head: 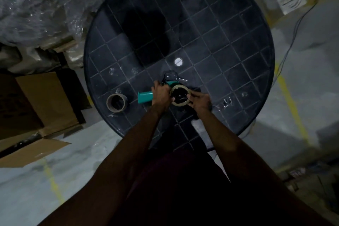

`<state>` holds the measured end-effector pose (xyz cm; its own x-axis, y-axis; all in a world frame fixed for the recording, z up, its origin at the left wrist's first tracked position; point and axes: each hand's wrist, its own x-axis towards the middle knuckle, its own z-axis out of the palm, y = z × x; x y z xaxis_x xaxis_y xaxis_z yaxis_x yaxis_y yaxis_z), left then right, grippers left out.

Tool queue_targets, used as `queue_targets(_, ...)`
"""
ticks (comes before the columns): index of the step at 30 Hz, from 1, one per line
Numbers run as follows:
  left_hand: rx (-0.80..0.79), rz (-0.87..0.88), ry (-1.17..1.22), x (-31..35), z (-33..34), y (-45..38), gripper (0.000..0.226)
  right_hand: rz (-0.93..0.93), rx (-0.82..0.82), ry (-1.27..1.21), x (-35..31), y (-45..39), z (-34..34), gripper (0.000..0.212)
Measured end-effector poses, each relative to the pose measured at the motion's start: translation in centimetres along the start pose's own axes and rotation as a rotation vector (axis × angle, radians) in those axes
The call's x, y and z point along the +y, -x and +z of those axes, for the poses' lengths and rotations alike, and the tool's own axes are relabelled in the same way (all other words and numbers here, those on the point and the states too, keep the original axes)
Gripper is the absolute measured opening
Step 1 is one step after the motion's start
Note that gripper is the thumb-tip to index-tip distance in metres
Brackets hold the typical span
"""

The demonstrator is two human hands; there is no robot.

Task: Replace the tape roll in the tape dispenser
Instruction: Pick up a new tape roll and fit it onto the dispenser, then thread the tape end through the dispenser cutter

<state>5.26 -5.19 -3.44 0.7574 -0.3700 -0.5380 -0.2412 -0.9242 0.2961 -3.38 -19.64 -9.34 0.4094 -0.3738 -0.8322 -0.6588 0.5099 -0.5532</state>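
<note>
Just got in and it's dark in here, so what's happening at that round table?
A person is reloading a tape dispenser on the round black table. The left hand steadies the dispenser by its teal handle, and the right hand holds a tape roll sitting on the dispenser's hub. An empty cardboard core stands on the table just left of the handle, apart from it. No tape looks threaded yet, though it is too dim to be sure.

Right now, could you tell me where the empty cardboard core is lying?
In the head view, the empty cardboard core sits on the round black table near its left edge, just left of the tape dispenser, apart from it.
</note>
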Motion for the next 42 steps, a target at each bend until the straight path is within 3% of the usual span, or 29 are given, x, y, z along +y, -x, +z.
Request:
queue_targets(9, -0.007, 0.004, -0.014, 0.1, 0.0, -0.5, 0.032, -0.018, -0.024, 0.022, 0.1, -0.3, -0.6, 0.039)
queue_targets(17, 0.062, -0.026, 0.042, 1.0, -0.6, 0.3, 0.029, -0.101, 0.085, 0.042, 1.2, -1.8, 0.1, 0.04)
queue_targets(21, 0.069, 0.01, 0.062, 1.7, -1.6, 1.8, 0.034, -0.153, 0.125, 0.211, 3.9, -5.4, -0.4, 0.033)
queue_targets(26, 0.045, 0.062, -0.086, -0.2, -1.4, 2.4, 0.068, -0.272, 0.209, 0.457, 0.2, -1.2, 0.5, 0.024)
queue_targets(30, 0.03, 0.019, -0.014, -2.8, -0.2, 3.5, 0.07, -0.477, 0.188, 0.754, -1.2, 1.7, 1.1, 0.019)
queue_targets(34, -0.024, 0.057, -0.091, -4.2, 0.4, 4.3, 0.091, -0.551, 0.188, 0.863, -1.6, 3.0, 1.1, 0.02)
queue_targets(39, -0.039, 0.112, -0.126, -5.2, 1.4, 5.2, 0.086, -0.577, 0.216, 0.835, 0.2, 5.4, 2.0, 0.038)
queue_targets(42, -0.047, 0.091, -0.003, -5.0, 2.4, 5.6, 0.093, -0.667, 0.197, 0.873, 1.7, 8.0, 2.1, 0.058)
